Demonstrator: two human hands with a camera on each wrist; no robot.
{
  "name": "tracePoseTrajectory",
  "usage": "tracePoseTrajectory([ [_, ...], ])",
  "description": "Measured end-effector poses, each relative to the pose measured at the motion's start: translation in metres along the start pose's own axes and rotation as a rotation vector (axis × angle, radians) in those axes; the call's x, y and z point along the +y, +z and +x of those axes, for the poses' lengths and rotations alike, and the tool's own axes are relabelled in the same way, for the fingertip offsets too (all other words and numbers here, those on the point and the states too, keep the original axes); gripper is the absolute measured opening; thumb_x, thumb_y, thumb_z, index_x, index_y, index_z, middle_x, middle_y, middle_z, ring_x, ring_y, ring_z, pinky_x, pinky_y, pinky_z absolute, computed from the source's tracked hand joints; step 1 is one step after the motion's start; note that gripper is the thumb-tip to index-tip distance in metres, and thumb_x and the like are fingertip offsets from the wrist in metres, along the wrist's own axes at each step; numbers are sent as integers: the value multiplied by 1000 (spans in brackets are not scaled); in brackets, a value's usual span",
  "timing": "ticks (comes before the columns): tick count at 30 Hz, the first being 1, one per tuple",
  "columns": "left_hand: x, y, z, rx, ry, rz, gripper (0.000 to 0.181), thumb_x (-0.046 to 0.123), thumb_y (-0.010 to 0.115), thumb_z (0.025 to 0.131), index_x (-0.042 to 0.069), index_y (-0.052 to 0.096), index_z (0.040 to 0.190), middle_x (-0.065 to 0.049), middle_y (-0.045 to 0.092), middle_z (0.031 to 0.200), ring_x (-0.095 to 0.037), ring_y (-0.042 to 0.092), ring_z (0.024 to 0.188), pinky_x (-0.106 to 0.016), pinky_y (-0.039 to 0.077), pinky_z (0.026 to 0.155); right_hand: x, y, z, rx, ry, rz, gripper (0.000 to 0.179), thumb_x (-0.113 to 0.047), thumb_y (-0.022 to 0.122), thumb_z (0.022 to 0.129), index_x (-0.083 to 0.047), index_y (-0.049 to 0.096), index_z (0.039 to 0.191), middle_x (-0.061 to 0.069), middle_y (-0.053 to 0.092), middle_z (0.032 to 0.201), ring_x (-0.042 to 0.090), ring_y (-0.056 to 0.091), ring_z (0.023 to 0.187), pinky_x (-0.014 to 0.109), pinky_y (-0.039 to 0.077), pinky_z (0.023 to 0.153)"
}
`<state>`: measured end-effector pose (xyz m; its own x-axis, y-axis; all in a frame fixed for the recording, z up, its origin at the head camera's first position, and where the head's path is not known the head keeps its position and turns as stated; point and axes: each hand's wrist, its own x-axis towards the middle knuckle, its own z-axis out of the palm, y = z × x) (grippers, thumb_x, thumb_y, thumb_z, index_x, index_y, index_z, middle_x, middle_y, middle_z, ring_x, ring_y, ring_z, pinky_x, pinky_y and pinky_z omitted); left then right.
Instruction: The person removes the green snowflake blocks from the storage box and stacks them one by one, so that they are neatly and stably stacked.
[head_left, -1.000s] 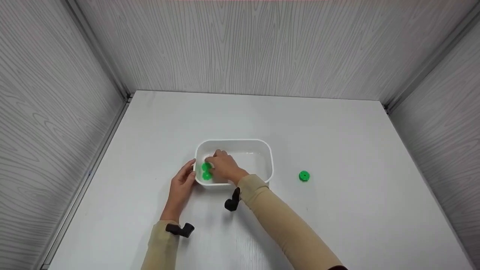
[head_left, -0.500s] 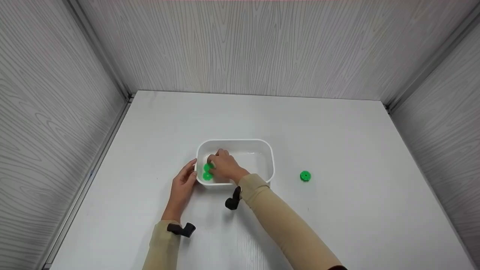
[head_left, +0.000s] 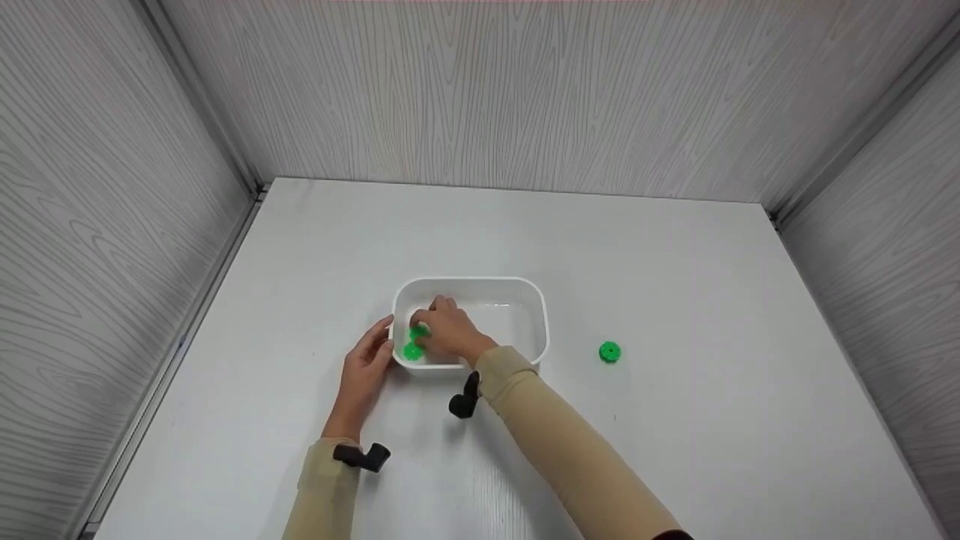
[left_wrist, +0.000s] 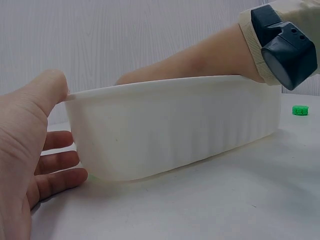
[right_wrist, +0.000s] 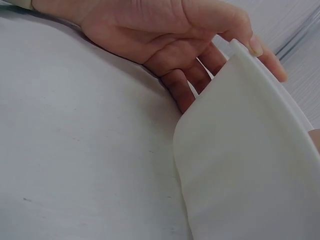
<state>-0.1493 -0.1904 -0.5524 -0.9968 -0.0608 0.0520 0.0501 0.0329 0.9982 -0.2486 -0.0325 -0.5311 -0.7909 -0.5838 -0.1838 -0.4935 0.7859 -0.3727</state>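
Observation:
A white rectangular plastic bin (head_left: 517, 315) stands on the table. My left hand (head_left: 365, 371) rests against its left end from outside, thumb and index fingertip at the rim and the other fingers against the wall in the left wrist view. My right hand (head_left: 448, 330) reaches into the bin's left part, with bent fingers and thumb pinching a green notched disc (head_left: 417, 331), partly hidden by the fingers. Just in front of that one, a second green disc (head_left: 412, 351) lies on the bin floor. In the right wrist view, the bin wall (right_wrist: 245, 150) hides the right hand's fingers.
Another green piece (head_left: 610, 352), round with a notched edge, lies on the table right of the bin; from the side (left_wrist: 300, 110) it looks like stacked discs. Grey wood-grain panels (head_left: 510, 90) enclose the back and both sides of the white table (head_left: 675, 420).
The pinched green disc has shifted slightly away from the front disc, opening a small gap between them. Both hands and the bin stay nearly in place.

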Motion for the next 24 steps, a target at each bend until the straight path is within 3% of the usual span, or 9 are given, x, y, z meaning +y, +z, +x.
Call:
tracePoseTrajectory([
  [3, 9, 1, -4, -8, 5, 11, 42, 13, 49, 97, 10, 44, 139, -18, 49, 132, -29, 47, 121, -22, 44, 90, 0, -1, -1, -6, -1, 11, 28, -32, 61, 90, -24, 63, 116, 4, 43, 111, 18, 37, 99, 31, 37, 85],
  [13, 10, 1, -4, -2, -6, 18, 42, 15, 50, 97, 14, 46, 139, -16, 50, 131, -27, 48, 120, -23, 44, 90, 1, -3, -3, -10, 34, 70, 31, -19, 69, 85, -23, 65, 115, 3, 44, 112, 18, 37, 102, 31, 37, 89],
  [24, 10, 1, -5, -4, 4, 5, 42, 14, 50, 97, 12, 45, 138, -19, 51, 129, -32, 48, 118, -23, 45, 87, 4, -6, -5, 3, 27, 38, 32, -31, 66, 86, -12, 61, 111, 4, 42, 116, 17, 37, 104, 28, 39, 89],
])
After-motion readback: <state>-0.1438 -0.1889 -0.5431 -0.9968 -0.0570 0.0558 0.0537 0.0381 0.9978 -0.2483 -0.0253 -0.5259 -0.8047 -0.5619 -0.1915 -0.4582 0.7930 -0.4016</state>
